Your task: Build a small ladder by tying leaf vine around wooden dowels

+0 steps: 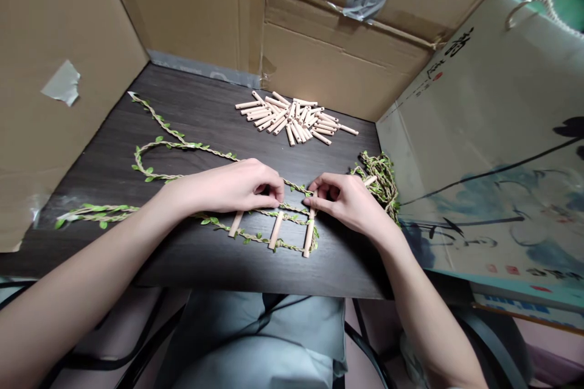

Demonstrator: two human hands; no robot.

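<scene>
Pale wooden dowels [292, 123] are lying in a loose heap near the back of a dark wood table [201, 100], while three wooden rungs [276, 230] are sitting side by side near the front edge, bridging two strands of a twisted twine vine [159, 152] with small green leaves. The person's left hand [228, 187] is reaching over the strands with its fingertips [275, 197] pinching down on the twine just above the middle rung, so it is grasping the vine, though how firmly I cannot tell. The right hand [347, 202] is curling inward, its thumb and fingers [311, 200] closing around the top end of the rightmost rung where the upper strand crosses it, grasping rung and vine together. Both hands are working just beside each other, almost touching. Beyond the right hand, a tangled bundle of the same vine [378, 179] is lying on the table with one more dowel [370, 180] poking from it. The loose length of vine is looping away across the left side of the table. Cardboard box walls [319, 55] are standing around the back and left, a paper bag with an ink-wash painting [493, 152] is leaning at the right, and the person's grey trousers [260, 340] are showing below the table edge
</scene>
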